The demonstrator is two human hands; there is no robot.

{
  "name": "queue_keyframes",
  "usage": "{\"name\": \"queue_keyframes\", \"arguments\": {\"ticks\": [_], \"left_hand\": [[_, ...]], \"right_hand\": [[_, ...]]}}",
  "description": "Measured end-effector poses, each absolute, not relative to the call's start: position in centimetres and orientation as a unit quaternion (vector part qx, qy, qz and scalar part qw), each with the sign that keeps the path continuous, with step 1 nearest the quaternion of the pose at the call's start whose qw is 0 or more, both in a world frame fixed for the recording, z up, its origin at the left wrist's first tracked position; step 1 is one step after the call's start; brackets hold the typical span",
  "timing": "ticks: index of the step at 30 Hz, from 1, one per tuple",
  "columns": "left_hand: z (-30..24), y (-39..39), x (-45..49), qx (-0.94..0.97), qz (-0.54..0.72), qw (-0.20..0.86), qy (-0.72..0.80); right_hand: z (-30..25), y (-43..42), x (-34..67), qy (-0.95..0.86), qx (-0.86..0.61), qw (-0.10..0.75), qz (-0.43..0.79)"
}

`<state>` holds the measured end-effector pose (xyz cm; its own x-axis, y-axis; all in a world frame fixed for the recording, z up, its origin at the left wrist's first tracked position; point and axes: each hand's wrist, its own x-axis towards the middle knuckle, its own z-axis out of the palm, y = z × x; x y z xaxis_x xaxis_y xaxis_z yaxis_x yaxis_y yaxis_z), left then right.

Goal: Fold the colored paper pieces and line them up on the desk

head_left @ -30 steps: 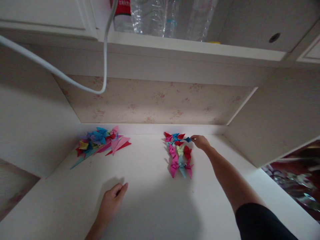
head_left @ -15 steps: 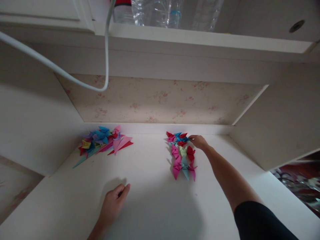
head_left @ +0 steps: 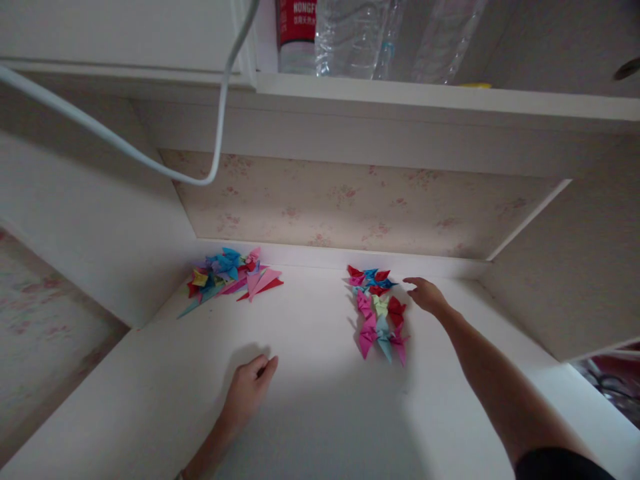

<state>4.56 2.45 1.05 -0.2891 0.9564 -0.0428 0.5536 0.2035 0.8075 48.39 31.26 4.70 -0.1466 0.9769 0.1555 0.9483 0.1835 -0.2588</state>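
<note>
Right hand (head_left: 425, 294) drawn back, blue folded paper (head_left: 389, 283) let go

Readable on a red label (head_left: 297, 23) just left of the clear bottle (head_left: 350, 40): white "NONGF", cut off, with "饮用天然水" beneath.

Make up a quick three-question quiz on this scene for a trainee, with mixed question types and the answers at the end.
1. Multiple choice: which of these is nearest the right hand?
A) the white cable
B) the grouped origami figures
C) the clear plastic bottles

2. True or false: in the head view, the jumbled origami pile lies to the left of the grouped figures.

3. Fill in the blank: the fingers of the left hand are ____, not stretched out.

Key: 1. B; 2. True; 3. curled
</note>
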Motion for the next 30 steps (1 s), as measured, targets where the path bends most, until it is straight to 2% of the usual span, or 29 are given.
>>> {"name": "queue_keyframes", "arguments": {"ticks": [7,10,12,17,20,30], "left_hand": [[1.1,2.1,4.6,0.535,0.364,0.283,0.708],[1.3,2.0,4.7,0.544,0.360,0.282,0.703],[1.4,1.8,4.9,0.549,0.354,0.280,0.704],[1.5,1.5,5.0,0.551,0.354,0.279,0.702],[1.5,1.5,4.9,0.555,0.355,0.278,0.699],[1.5,0.9,5.6,0.568,0.341,0.267,0.700]], "right_hand": [[4.9,24.6,50.1,-0.690,-0.683,0.238,0.042],[4.7,19.6,49.8,-0.638,-0.691,0.321,0.106],[4.4,15.7,49.2,-0.611,-0.697,0.338,0.162],[2.1,6.8,47.0,-0.567,-0.704,0.339,0.262],[0.5,4.0,46.0,-0.536,-0.729,0.332,0.267],[0.2,4.1,44.5,-0.588,-0.723,0.258,0.255]]}}
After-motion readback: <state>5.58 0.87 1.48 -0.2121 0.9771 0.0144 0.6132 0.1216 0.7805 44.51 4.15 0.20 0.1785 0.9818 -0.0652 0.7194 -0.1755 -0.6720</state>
